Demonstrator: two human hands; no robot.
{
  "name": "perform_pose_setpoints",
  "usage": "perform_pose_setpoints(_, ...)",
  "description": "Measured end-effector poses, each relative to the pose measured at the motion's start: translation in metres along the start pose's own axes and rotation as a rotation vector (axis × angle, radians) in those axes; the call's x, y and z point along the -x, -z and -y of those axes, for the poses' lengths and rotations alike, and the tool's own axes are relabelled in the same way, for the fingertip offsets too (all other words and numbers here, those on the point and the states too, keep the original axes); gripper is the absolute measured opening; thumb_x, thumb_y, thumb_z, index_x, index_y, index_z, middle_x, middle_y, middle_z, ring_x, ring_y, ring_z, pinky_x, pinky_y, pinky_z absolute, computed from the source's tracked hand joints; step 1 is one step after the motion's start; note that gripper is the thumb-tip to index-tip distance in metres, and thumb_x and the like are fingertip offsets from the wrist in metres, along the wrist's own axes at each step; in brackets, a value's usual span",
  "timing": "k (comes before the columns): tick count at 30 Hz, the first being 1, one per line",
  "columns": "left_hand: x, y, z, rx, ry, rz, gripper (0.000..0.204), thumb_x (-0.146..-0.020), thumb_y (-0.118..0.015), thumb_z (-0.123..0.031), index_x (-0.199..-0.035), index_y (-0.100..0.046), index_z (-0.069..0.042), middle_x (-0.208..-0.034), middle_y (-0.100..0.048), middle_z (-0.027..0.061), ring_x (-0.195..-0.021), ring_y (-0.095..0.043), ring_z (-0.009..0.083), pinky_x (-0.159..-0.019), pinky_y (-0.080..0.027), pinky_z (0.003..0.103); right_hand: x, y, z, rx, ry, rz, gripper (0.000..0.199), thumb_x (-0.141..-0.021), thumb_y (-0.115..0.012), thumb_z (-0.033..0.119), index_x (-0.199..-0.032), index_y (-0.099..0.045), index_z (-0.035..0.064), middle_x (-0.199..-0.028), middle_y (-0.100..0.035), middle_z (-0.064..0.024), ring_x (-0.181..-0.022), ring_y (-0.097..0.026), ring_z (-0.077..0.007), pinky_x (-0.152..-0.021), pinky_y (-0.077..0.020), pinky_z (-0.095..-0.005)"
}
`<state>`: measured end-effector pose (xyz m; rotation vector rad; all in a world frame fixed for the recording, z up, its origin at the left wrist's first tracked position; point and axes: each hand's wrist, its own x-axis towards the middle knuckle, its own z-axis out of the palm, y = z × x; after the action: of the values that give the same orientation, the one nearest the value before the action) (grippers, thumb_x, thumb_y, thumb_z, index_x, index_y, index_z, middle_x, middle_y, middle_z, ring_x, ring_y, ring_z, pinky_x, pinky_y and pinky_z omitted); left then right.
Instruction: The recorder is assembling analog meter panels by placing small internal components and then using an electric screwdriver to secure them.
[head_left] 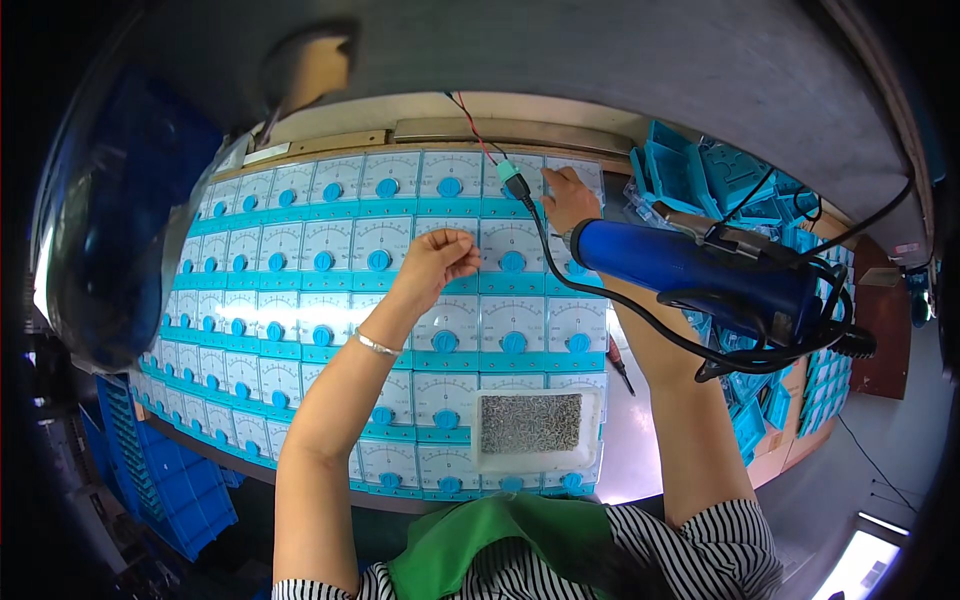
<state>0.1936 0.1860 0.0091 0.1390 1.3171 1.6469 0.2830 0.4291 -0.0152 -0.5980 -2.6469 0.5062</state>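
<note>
Rows of analog panel meters [512, 245] with white dial faces, blue round knobs and turquoise bases cover the bench. My left hand [440, 262] hovers over the middle rows with thumb and fingers pinched together; anything between the fingertips is too small to make out. At the far right end of the back row, my right hand [572, 200] reaches over a meter, its visible fingers bent and apart. A blue cylinder [650, 255] wound with black cable passes in front of my right wrist and hides part of it. Small metal screws [530, 424] fill a white tray [595, 430] lying on the front-right meters.
A black cable with a green connector [509, 170] hangs over the back rows. A screwdriver [620, 366] lies right of the meters. Turquoise plastic housings [690, 170] are heaped at the right. Blue crates [185, 480] stand at lower left; a dark panel [560, 60] spans above.
</note>
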Motion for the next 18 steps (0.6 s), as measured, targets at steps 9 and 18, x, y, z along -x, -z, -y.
perform_pose_setpoints(9, -0.080, -0.010, -0.026, -0.627, -0.253, -0.128, 0.012, -0.088, -0.061, -0.004, -0.094, -0.066, 0.005, -0.076, -0.064, 0.0040, -0.067, -0.062, 0.0120, -0.060, -0.052, 0.025, 0.177, 0.096, 0.064, -0.397, 0.356, 0.392, 0.007, -0.083, -0.061, 0.009, -0.090, -0.061, 0.0072, -0.086, -0.062, -0.0087, -0.076, -0.063, -0.0302, -0.062, -0.0497, -0.0434)
perform_pose_setpoints(18, -0.114, -0.026, -0.037, -1.133, -0.346, -0.265, 0.008, -0.082, -0.061, -0.008, -0.081, -0.064, -0.001, -0.070, -0.067, 0.0125, -0.063, -0.068, 0.0228, -0.056, -0.053, 0.036, 0.247, 0.096, 0.101, -0.231, 0.429, 0.816, 0.013, -0.074, -0.060, 0.002, -0.087, -0.056, 0.0025, -0.085, -0.055, -0.0139, -0.068, -0.065, -0.0313, -0.059, -0.0529, -0.0420)
